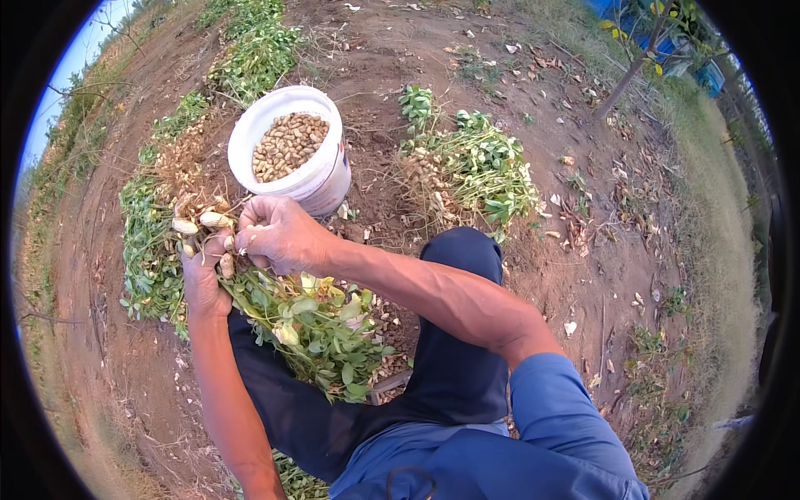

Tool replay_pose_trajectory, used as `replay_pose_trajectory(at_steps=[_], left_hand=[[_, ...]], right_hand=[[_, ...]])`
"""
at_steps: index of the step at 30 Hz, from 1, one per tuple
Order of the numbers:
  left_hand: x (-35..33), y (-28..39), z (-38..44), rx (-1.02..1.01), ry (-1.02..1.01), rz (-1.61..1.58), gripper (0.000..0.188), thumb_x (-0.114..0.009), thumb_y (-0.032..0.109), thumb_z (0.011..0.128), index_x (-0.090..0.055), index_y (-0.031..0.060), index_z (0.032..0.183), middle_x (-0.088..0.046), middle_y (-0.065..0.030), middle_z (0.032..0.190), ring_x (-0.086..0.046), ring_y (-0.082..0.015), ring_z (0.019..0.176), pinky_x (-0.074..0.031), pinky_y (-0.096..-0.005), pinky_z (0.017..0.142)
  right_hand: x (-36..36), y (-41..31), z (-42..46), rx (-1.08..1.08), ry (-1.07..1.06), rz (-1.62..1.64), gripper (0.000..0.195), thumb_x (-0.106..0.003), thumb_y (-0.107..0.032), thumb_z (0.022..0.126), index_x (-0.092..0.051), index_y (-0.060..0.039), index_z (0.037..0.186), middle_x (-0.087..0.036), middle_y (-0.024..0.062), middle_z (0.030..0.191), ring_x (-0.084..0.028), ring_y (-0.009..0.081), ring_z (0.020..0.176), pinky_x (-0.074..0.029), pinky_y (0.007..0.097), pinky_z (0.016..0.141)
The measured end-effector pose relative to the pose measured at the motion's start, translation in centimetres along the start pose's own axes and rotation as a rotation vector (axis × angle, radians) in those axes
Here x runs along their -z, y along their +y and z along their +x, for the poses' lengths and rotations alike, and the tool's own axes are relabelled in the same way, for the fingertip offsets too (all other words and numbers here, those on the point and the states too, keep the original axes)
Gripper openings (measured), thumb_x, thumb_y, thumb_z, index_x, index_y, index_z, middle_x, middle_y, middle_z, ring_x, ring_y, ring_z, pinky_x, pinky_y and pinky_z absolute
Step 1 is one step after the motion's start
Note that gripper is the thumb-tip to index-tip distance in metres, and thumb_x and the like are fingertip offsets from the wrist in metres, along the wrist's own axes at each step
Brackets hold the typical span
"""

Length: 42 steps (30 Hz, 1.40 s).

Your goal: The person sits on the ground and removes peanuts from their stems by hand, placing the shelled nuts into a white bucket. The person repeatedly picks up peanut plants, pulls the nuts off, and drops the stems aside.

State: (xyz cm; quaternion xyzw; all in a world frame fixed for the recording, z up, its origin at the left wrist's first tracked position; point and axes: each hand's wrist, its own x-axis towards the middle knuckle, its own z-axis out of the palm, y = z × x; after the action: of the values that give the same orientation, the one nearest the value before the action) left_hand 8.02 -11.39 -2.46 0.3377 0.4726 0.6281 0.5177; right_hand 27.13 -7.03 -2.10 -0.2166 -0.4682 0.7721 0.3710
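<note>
My left hand (205, 281) grips an uprooted peanut plant (319, 325) just below its roots. Several pale pods, one a peanut pod (214, 219), hang around the thumb and fingers. The plant's green leaves trail down across my left leg. Close against the root end, my right hand (284, 234) pinches with curled fingers; what lies between the fingertips is mostly hidden. Just beyond my hands, a white plastic bucket (322, 194) stands on the soil, slightly tilted in view. Loose unshelled peanuts (290, 147) lie inside it.
Left of the bucket lies a heap of pulled peanut plants (150, 250), roots toward the bucket. Another peanut bunch (481, 165) rests beyond my right knee (462, 256). More green plants (259, 59) stretch away at the upper left. A thin tree trunk (631, 69) rises at the upper right.
</note>
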Motion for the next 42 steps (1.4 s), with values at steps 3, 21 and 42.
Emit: replay_pose_trajectory(at_steps=[3,21,42], left_hand=[[-0.7,-0.7,-0.1,-0.098,-0.022,0.131,0.036,-0.077,0.002,0.085,-0.063,0.0027,0.118,-0.071,-0.0048,0.1,-0.068,-0.0143,0.083,-0.056,-0.0287,0.073],[-0.6,0.1,0.8,-0.065,0.071,-0.003,0.015,-0.069,0.001,0.093,-0.061,0.0029,0.106,-0.065,-0.0053,0.082,-0.062,-0.0158,0.066,-0.052,-0.03,0.06],[-2.1,1.1,-0.4,-0.093,0.065,-0.064,0.021,-0.078,0.005,0.088,-0.066,0.0037,0.105,-0.071,-0.0035,0.092,-0.068,-0.0122,0.077,-0.057,-0.0289,0.065]], right_hand=[[-0.2,1.6,0.3,0.363,0.108,-0.356,0.016,-0.071,-0.008,0.085,-0.056,-0.0034,0.083,-0.061,0.0014,0.075,-0.053,0.0066,0.065,-0.043,0.0274,0.055],[1.5,-1.7,0.3,-0.208,0.064,0.657,0.011,-0.048,-0.009,0.097,-0.059,-0.0071,0.099,-0.066,0.0063,0.085,-0.057,0.0109,0.058,-0.045,0.028,0.046],[-1.7,0.5,0.1,0.166,0.088,-0.573,0.036,-0.083,-0.024,0.089,-0.07,0.0046,0.105,-0.065,0.0048,0.08,-0.057,0.0097,0.074,-0.05,0.031,0.065]])
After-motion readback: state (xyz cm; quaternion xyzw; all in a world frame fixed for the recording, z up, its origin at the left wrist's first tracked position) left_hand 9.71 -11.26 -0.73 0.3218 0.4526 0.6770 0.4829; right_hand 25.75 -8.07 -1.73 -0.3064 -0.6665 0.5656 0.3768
